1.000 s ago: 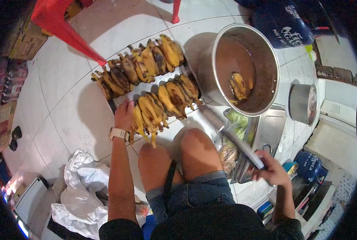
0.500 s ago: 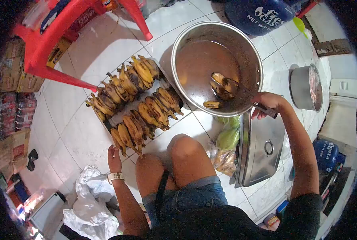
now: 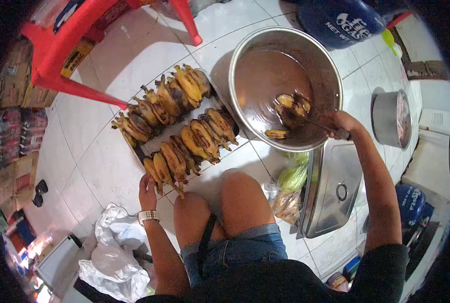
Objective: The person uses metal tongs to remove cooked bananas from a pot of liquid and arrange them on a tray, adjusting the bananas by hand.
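In my right hand is the dark handle of a metal ladle, fingers wrapped round it at the pot's near right rim. Its head dips into brown liquid inside a large metal pot. Peeled-looking banana pieces gather around the ladle's head, and one more banana piece floats by the near wall. My left hand, a pale watch on its wrist, has its fingers stretched up to the near left corner of a tray. Two rows of browned bananas lie across that tray.
Right of my knees are a lidded steel pan and bagged green produce. A smaller pot stands farther right, a blue gas cylinder behind the large pot. Red stool legs reach toward the tray; white plastic bags lie left.
The view has shifted, so the pot and tray sit slightly farther right. My left hand has moved up to the tray's corner. The ladle and banana pieces have shifted slightly in the liquid.
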Demonstrator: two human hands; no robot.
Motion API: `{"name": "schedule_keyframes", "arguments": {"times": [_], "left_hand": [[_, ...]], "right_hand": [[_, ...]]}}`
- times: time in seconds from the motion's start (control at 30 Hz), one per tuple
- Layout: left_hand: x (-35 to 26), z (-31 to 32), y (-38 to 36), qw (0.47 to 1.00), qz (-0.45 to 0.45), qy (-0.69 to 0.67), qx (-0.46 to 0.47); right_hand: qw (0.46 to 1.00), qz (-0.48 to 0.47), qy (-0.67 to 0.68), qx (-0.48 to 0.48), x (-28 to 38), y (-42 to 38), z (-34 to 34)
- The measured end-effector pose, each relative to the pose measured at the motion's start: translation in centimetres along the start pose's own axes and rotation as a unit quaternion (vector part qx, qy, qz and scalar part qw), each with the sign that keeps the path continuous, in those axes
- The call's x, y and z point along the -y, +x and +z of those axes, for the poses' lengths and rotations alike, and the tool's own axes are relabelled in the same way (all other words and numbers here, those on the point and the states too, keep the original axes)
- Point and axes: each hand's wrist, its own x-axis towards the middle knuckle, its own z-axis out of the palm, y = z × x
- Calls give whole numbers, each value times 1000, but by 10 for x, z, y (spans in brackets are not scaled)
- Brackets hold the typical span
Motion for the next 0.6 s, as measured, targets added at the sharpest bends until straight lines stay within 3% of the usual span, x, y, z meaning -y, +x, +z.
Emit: {"name": "schedule_keyframes", "arguments": {"times": [0.3, 0.37, 0.47, 0.53, 0.6], "left_hand": [[-1, -5, -7, 998, -48, -37, 1], [13, -5, -6, 998, -33, -59, 3], [49, -6, 3, 995, -7, -99, 6], [51, -2, 4, 993, -9, -121, 1], [32, -13, -4, 993, -19, -119, 11]], "right_hand": [[995, -15, 87, -53, 1, -10, 50], [983, -8, 179, -45, 10, -14, 60], [978, 32, 197, -58, 13, -1, 59], [989, -61, 111, -82, -7, 21, 55], [986, -72, 63, -134, 4, -6, 82]]}}
